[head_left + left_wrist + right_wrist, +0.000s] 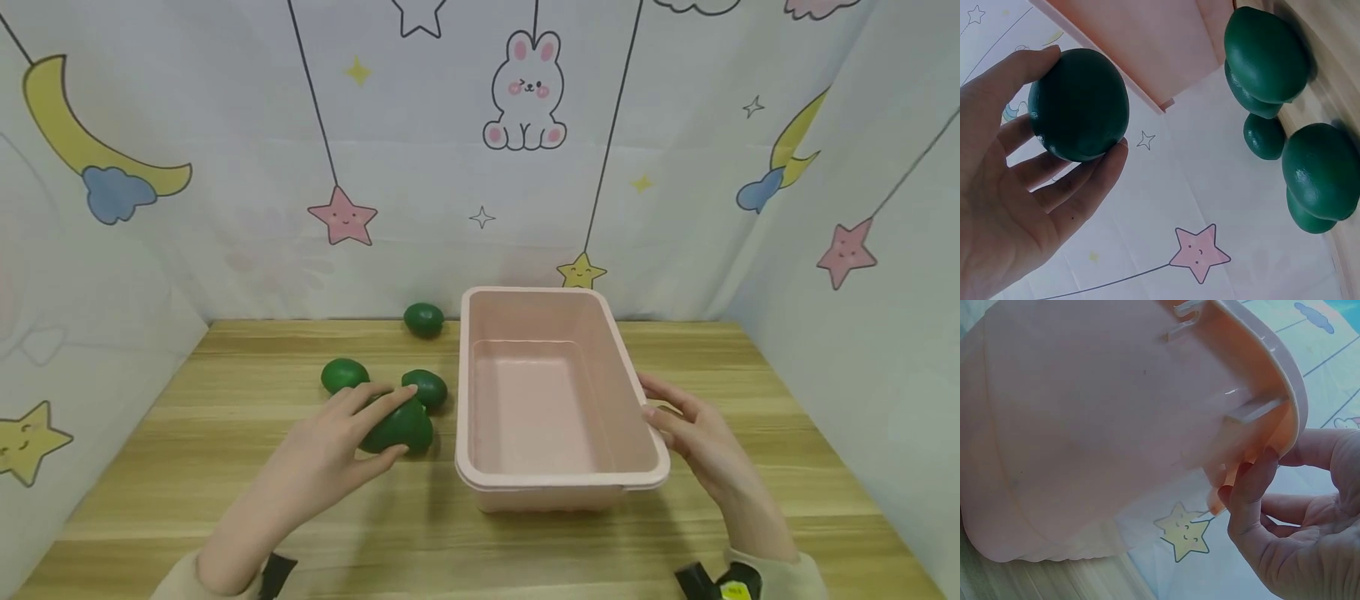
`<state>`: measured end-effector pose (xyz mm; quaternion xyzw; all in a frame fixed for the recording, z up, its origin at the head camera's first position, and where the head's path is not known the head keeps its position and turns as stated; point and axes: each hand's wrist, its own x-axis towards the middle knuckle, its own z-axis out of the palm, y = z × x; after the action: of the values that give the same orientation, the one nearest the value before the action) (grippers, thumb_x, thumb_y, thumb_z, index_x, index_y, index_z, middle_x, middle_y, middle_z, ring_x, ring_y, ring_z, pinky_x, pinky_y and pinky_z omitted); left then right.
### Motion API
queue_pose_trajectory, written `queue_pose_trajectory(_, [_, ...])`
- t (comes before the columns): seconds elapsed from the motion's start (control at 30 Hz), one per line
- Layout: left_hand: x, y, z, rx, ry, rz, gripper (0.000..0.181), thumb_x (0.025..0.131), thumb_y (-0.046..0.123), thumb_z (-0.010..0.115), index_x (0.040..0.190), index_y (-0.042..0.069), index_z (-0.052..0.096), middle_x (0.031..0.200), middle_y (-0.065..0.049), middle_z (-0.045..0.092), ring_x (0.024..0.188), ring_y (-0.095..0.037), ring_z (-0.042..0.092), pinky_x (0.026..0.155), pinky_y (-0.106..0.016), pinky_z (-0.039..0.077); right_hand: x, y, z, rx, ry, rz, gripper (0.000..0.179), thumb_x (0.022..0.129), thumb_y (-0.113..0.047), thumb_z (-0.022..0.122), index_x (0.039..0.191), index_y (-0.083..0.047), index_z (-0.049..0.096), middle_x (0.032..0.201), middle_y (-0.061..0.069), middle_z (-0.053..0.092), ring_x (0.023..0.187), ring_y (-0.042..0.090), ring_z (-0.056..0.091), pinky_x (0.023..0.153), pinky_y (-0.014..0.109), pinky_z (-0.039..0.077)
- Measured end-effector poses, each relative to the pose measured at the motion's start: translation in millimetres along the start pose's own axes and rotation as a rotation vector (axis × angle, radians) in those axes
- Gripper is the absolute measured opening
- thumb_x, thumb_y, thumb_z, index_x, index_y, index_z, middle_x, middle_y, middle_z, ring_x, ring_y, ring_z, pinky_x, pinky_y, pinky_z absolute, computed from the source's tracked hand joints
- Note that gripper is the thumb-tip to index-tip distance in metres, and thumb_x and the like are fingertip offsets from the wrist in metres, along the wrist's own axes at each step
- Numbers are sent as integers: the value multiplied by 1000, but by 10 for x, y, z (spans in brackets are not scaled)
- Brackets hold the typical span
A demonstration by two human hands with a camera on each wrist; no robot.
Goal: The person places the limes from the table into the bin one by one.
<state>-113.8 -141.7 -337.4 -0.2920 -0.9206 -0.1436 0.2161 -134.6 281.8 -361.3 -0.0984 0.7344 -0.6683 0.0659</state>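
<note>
My left hand (341,446) holds a smooth, dark green egg-shaped fruit (1079,105), with the thumb on one side and fingertips on the other. In the left wrist view it is apart from the other green fruits (1321,172) on the table. A pale pink plastic tub (536,408) stands to the right of that hand. Nothing lies inside the tub. At the tub's right side, my right hand (693,433) grips the rim. The right wrist view shows its thumb and fingers pinching the rim (1300,412) near a corner.
Several more green fruits lie left of the tub, one (423,320) at the back edge and another (345,375) beyond my left hand. The wood-grain table (225,400) ends at a white printed curtain (420,267) behind and at both sides.
</note>
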Motion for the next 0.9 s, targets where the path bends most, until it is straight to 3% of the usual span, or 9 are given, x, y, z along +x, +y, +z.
queue_pose_trajectory(0.3, [89,46,15,-25,8,-31,66,77,33,80,137,26,53,121,-4,61,106,-21,62,78,-38,57,7,6,1,-5,3,-6,52,98,-9,51,145,5,33,121,-7,56,96,4,66,78,22,56])
queue_pose_trajectory(0.57, [209,85,23,-54,46,-17,63,76,34,80,134,23,56,121,-6,62,109,-23,62,82,-39,56,9,12,-3,-15,4,-6,53,98,-9,51,145,6,32,121,-7,55,96,4,66,78,22,56])
queue_pose_trajectory(0.9, [381,116,24,-101,43,-5,61,80,34,77,135,24,55,121,-3,62,109,-23,62,84,-41,55,5,2,-5,-12,-2,-18,53,98,-9,51,145,6,32,120,-6,56,96,4,66,77,22,56])
